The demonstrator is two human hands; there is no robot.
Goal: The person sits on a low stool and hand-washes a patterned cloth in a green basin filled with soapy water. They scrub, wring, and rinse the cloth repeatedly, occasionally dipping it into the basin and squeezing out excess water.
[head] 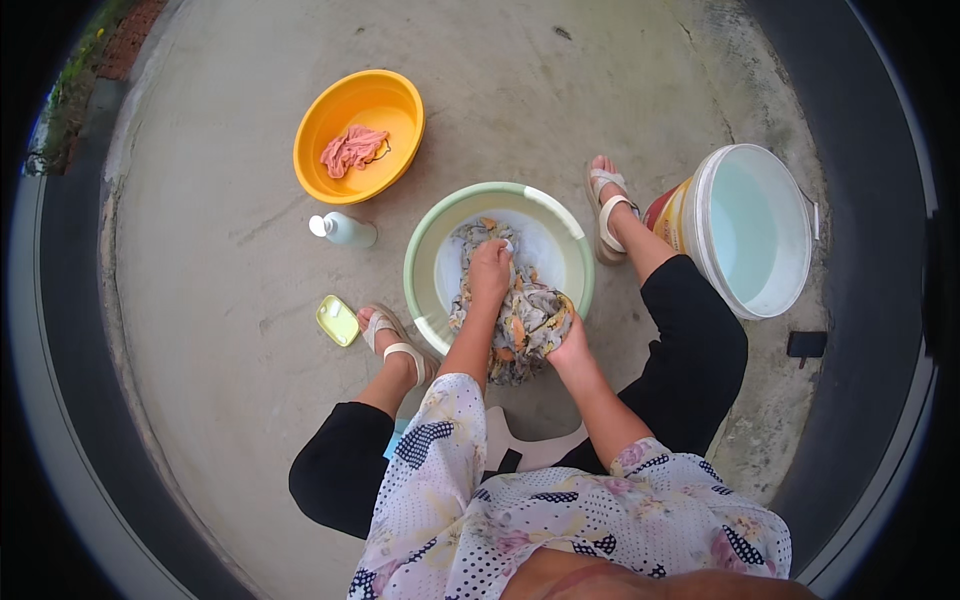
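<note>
A green plastic basin (424, 247) with whitish, soapy-looking water stands between my feet. A wet grey cloth with an orange and yellow pattern (525, 319) lies partly in the water and is bunched up over the basin's near rim. My left hand (490, 270) is closed above the cloth, near the basin's middle, around a small white object, perhaps soap, of which only an edge shows. At the near right rim my right hand (570, 341) holds the bunched cloth from the side; its fingers are mostly hidden behind the fabric.
An orange basin (306, 161) at the upper left holds a pink cloth (352, 150). Near it stands a pale pump bottle (351, 229). A yellow soap dish (338, 321) lies beside my left foot. Right of my right leg is a large water bucket (796, 247), with a dark flat object (806, 344) nearby.
</note>
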